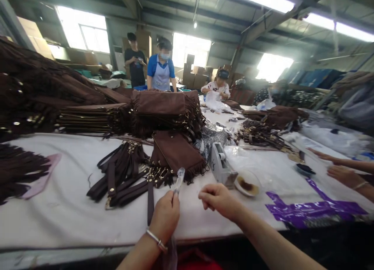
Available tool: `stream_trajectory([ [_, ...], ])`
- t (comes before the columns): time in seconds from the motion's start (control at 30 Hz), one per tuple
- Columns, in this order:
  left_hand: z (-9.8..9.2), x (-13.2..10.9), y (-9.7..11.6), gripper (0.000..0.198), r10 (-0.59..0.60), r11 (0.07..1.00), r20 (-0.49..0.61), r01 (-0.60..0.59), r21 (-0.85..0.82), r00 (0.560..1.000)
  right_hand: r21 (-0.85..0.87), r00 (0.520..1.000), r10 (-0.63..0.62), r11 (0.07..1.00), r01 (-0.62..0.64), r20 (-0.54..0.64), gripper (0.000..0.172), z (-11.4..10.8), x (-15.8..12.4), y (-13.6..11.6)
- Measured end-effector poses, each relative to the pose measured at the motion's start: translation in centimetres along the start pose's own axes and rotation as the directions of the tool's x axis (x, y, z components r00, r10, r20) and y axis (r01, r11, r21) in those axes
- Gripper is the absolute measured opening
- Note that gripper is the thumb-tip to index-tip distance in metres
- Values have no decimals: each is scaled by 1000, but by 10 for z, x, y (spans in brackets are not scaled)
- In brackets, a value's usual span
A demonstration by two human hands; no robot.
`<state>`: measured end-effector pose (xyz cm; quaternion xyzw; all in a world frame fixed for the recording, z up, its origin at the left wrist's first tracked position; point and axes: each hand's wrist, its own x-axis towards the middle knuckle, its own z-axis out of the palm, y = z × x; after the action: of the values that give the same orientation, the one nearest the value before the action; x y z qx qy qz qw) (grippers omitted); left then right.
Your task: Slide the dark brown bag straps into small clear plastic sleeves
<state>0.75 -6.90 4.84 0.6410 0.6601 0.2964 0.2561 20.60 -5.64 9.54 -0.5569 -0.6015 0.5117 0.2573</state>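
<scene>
My left hand (165, 213) is closed around a bunched strip of clear plastic (180, 176). One end of the plastic stands up above the fist, and more of it hangs below the wrist. My right hand (217, 200) is a short way to the right, over the white tabletop, its fingers curled in. The underside of that hand is hidden, so whether it holds anything does not show. Just beyond my hands lies a brown fringed bag (177, 151). Left of it is a heap of brown straps (122, 176) with gold-coloured clasps.
A grey tape dispenser (221, 166) and a dish with brown residue (247, 183) stand right of centre. Stacked brown bags (163, 106) rise behind. Purple packaging (315, 211) lies at front right, near another person's hands (344, 176). Several people work farther back.
</scene>
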Motion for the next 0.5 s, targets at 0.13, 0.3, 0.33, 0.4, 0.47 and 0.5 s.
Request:
stream_trajectory([
  [0.13, -1, -6, -4, 26, 82, 982, 1, -81, 169, 997, 56, 999, 5, 998, -7, 36, 21, 38, 33, -28],
  [0.3, -1, -7, -13, 26, 90, 962, 10, -90, 258, 996, 39, 993, 112, 993, -114, 45, 15, 48, 53, -37],
  [0.33, -1, -7, -14, 26, 88, 959, 11, -88, 268, 996, 24, 992, 116, 993, -118, 53, 15, 49, 54, -37],
  [0.4, -1, -7, -15, 26, 86, 956, 13, -87, 280, 996, 4, 991, 119, 993, -119, 66, 16, 49, 55, -36],
  [0.47, 0, -7, -16, 26, 89, 953, 16, -90, 290, 996, -10, 989, 130, 992, -129, 67, 17, 51, 56, -36],
  [0.5, 0, -8, -17, 26, 93, 951, 19, -95, 296, 995, -11, 988, 138, 990, -138, 65, 17, 52, 56, -36],
])
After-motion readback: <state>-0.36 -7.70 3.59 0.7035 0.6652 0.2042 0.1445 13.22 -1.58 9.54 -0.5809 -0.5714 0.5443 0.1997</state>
